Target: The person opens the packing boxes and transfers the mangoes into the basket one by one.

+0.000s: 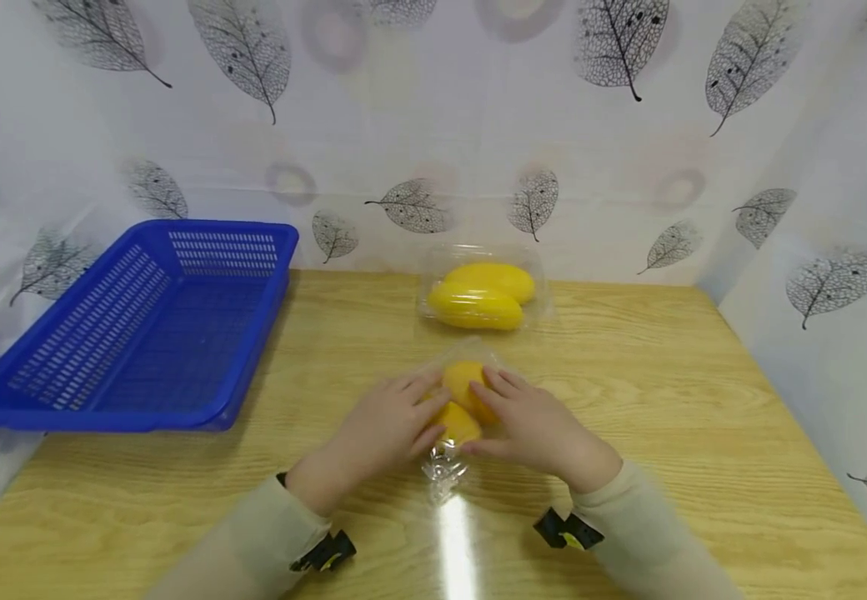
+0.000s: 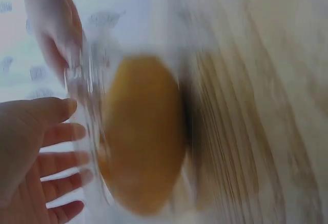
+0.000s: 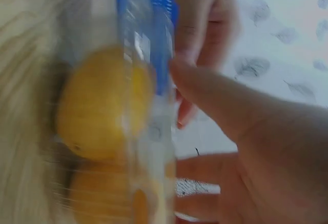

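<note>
Two orange-yellow fruits [image 1: 458,423] lie in a clear plastic box at the middle of the table. In the left wrist view, one fruit [image 2: 143,137] looks oval through the blurred plastic. My left hand [image 1: 388,421] touches the top of the box from the left, its fingers fairly straight and spread. From the right, my right hand [image 1: 542,429] lays its extended fingers on the same box. The right wrist view shows a rounded fruit [image 3: 105,103] behind the plastic wall, with my right hand [image 3: 246,147] beside the box top. Motion blur hides the lid edges.
Behind the hands, another clear box [image 1: 542,292] holds two long yellow fruits [image 1: 474,304]. A blue plastic basket [image 1: 253,358] stands at the left of the wooden table [image 1: 666,400]. A leaf-patterned curtain [image 1: 463,125] hangs behind and at both sides.
</note>
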{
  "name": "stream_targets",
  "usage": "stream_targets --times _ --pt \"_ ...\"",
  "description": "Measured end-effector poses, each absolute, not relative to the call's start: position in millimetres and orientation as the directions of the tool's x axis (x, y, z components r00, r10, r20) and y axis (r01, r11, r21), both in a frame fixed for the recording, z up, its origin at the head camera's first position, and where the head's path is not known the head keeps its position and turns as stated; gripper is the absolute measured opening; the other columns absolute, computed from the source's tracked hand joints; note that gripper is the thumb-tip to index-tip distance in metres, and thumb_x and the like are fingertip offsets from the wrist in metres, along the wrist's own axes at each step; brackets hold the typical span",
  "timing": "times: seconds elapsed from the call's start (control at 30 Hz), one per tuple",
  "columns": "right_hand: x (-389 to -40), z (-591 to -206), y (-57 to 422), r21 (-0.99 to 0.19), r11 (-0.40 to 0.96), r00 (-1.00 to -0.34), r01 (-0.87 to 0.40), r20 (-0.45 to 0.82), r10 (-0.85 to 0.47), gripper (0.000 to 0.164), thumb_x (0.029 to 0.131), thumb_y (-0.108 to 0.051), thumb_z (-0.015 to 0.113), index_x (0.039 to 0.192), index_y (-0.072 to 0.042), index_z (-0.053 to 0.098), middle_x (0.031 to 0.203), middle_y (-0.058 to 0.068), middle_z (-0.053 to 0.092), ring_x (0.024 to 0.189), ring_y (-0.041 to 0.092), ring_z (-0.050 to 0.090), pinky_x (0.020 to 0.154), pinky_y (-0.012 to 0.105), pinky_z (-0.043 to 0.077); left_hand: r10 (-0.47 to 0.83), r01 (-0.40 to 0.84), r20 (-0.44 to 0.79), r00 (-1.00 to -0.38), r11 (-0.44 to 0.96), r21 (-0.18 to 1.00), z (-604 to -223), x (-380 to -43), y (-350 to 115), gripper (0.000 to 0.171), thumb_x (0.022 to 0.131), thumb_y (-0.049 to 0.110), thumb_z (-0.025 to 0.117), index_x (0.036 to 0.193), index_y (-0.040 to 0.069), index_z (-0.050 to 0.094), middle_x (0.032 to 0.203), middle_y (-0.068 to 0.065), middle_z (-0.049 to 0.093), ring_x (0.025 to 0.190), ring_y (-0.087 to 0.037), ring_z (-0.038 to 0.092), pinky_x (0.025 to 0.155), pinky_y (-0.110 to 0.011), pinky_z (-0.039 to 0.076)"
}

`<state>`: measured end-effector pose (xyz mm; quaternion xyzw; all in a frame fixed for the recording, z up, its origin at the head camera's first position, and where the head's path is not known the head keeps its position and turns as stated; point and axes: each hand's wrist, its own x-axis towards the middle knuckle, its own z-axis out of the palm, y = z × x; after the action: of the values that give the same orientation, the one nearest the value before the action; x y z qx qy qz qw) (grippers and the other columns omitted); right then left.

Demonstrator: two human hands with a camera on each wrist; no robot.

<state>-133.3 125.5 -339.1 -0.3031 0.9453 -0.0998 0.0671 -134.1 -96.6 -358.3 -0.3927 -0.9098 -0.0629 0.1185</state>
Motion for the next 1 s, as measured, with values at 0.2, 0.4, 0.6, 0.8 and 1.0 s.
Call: stream_targets --times 0.2,0.4,0.6,0.8,1.0 --pt "-128 -342 116 -0.138 0.879 -0.887 -0.456 -0.014 -0.462 0.078 0.084 -0.060 0.055 0.134 -0.001 0.048 0.139 0.026 0.040 0.125 0.041 0.040 0.085 0.054 0.047 0.717 0.738 0.248 -0.652 0.675 -0.009 -359 -126 -92 0.054 0.086 0.051 0.059 0.122 0.011 0.062 0.131 -0.014 0.053 0.116 -0.031 0.051 0.096 -0.048 0.042" --pt "-130 -344 124 -0.212 0.884 -0.905 -0.416 0.006 -0.425 0.069 0.086 -0.050 0.059 0.134 -0.001 0.048 0.139 0.023 0.041 0.123 0.040 0.041 0.086 0.053 0.047 0.713 0.727 0.164 -0.682 0.686 0.043 -362 -137 -96 0.055 0.083 0.045 0.066 0.127 0.012 0.058 0.136 -0.014 0.047 0.122 -0.032 0.045 0.100 -0.046 0.038" --pt "-138 -352 145 -0.426 0.787 -0.880 -0.447 0.050 -0.473 0.063 0.087 -0.037 0.064 0.134 0.001 0.046 0.146 0.024 0.029 0.129 0.044 0.031 0.100 0.058 0.031 0.712 0.728 0.164 -0.683 0.681 0.079 -361 -149 -103 0.052 0.085 0.041 0.065 0.129 0.013 0.057 0.136 -0.017 0.046 0.121 -0.035 0.045 0.099 -0.048 0.038" --pt "-145 -362 167 -0.669 0.687 -0.911 -0.284 -0.036 -0.411 0.067 0.093 -0.036 0.055 0.144 -0.001 0.028 0.150 0.020 0.022 0.131 0.041 0.030 0.100 0.058 0.032 0.701 0.705 0.082 -0.708 0.697 0.130 -359 -154 -107 0.053 0.089 0.038 0.061 0.135 0.012 0.051 0.143 -0.017 0.038 0.128 -0.036 0.038 0.100 -0.054 0.034" --pt "-149 -369 179 -0.785 0.609 -0.942 -0.115 -0.109 -0.318 0.069 0.096 -0.029 0.052 0.146 0.002 0.016 0.135 0.024 0.040 0.104 0.032 0.057 0.081 0.041 0.051 0.691 0.694 0.078 -0.719 0.704 0.151 -359 -158 -106 0.052 0.088 0.033 0.063 0.135 0.014 0.050 0.144 -0.016 0.037 0.131 -0.032 0.035 0.100 -0.057 0.033"
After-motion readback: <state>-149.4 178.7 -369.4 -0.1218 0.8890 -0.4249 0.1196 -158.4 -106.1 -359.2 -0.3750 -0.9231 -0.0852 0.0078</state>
